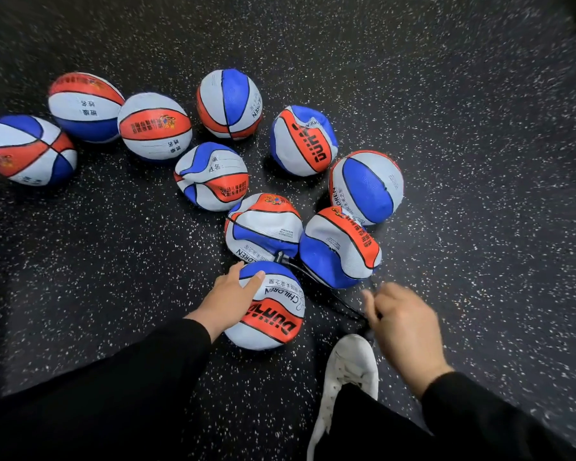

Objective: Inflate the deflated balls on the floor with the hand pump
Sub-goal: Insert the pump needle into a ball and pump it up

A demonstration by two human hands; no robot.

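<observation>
Speckled floor point(463, 161): nearest ball point(273, 314) under left hand point(228, 299).

black speckled floor point(446, 128) carries ten red-white-blue balls point(228, 104) and a white shoe point(346, 371)

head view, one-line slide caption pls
Left hand steadies a red-white-blue ball; right hand works the black pump hose.

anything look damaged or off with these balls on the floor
Several balls are caved in, not round: the ball in the middle, the one above right of it and two just beyond the left hand show deep dents and creases. They look deflated rather than torn. The three at far left look round.
</observation>
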